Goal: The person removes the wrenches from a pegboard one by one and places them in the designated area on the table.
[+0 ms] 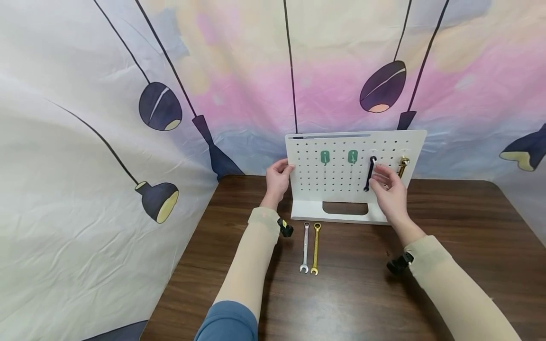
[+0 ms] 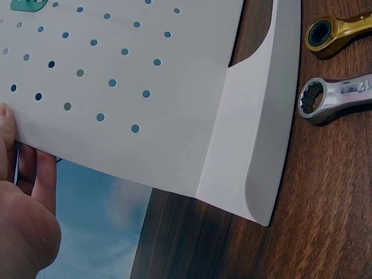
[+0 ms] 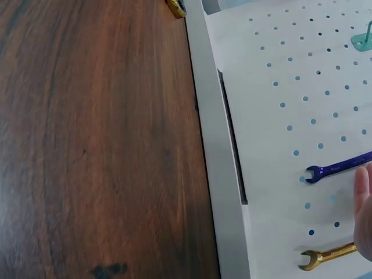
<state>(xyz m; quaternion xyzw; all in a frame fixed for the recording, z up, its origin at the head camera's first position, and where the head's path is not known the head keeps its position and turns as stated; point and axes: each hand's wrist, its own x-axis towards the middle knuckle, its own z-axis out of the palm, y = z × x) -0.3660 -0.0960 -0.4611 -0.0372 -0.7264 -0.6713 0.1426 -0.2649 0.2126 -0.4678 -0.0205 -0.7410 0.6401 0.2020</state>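
My left hand [image 1: 278,182] holds the left edge of a white pegboard [image 1: 307,194], thumb on the front and fingers behind. In the left wrist view, part of that hand [image 2: 26,215] shows at the board's edge. A dark blue-purple combination wrench [image 1: 369,175] hangs from the board, open end down. Beside it is my right hand [image 1: 390,192], fingers loosely bent; whether they touch the wrench I cannot tell. In the right wrist view, the hand's fingers [image 3: 361,189] lie just beside the blue-purple wrench [image 3: 337,168]. A gold-brown wrench [image 3: 328,255] hangs farther right, partly hidden by the hand.
Two green hooks [image 1: 325,157] sit on the board's left half. On the brown wooden table [image 1: 341,293], a silver wrench [image 1: 305,248] and a yellow-gold wrench [image 1: 316,248] lie side by side before the board's base. A patterned cloth [image 1: 251,71] hangs behind.
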